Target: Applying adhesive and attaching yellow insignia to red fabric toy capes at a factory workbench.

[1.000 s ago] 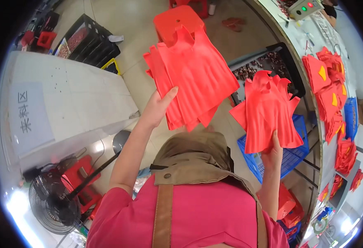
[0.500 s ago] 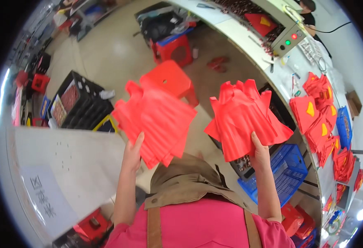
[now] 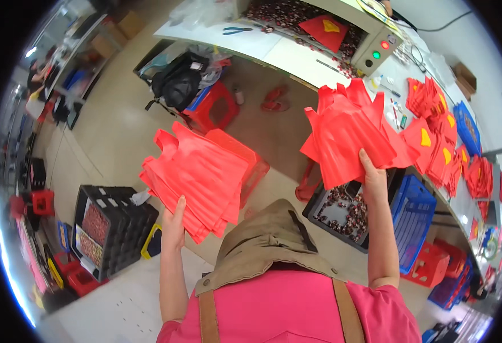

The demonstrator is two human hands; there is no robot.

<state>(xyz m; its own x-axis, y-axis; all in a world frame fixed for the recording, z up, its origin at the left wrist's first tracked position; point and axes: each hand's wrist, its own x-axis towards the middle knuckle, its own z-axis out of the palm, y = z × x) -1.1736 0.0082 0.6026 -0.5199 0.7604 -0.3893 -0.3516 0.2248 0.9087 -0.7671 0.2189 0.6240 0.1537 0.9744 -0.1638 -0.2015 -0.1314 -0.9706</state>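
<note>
My left hand [image 3: 174, 224] grips a stack of thin red garment-shaped pieces [image 3: 197, 183], thumb on top and fingers hidden underneath. The pieces fan slightly, with notched upper ends pointing away from me. In my right hand [image 3: 374, 174] is a second stack of the same red pieces [image 3: 351, 134], also pinched at its near edge and held up near the workbench. The two stacks are apart. More red pieces with yellow patches [image 3: 425, 140] lie in piles on the bench to the right.
A workbench [image 3: 285, 57] curves across the far side and right, carrying a machine with lit buttons [image 3: 376, 55]. Below stand a blue crate [image 3: 414, 217], a dark tray of small parts [image 3: 339, 214] and red stools [image 3: 254, 171]. Black crates [image 3: 131, 226] and a white table [image 3: 114, 306] are left.
My body has turned right toward the bench. The white table has slid down and left in view, and the bench has come closer. Both hands keep their red stacks.
</note>
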